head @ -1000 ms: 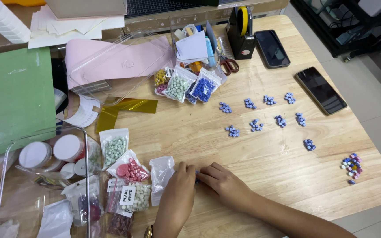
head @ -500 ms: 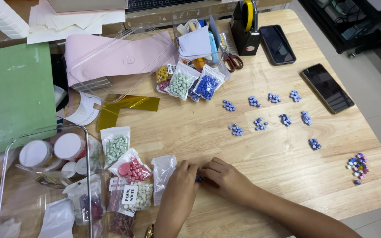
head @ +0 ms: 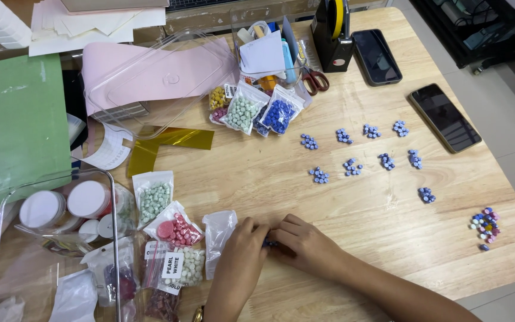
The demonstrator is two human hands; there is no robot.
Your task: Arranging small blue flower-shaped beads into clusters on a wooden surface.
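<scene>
My left hand [head: 239, 253] and my right hand [head: 304, 243] meet fingertip to fingertip low on the wooden table [head: 365, 209]. Between the fingers a few small blue beads [head: 267, 242] show; most of them are hidden by the hands. An empty clear plastic bag [head: 217, 232] lies just left of my left hand. Several little piles of blue beads [head: 353, 167] sit in rows further up the table. A pile of mixed-colour beads [head: 485, 225] lies near the right edge.
Bags of green [head: 153, 200], red [head: 177, 231] and white beads lie at the left beside a clear box of round tins [head: 84, 203]. More bead bags [head: 278, 115], scissors [head: 314, 80], a tape dispenser [head: 334, 33] and two phones [head: 445, 117] sit further back.
My two hands have closed in on each other over the small blue beads. The view has shifted slightly; nothing else on the table has moved.
</scene>
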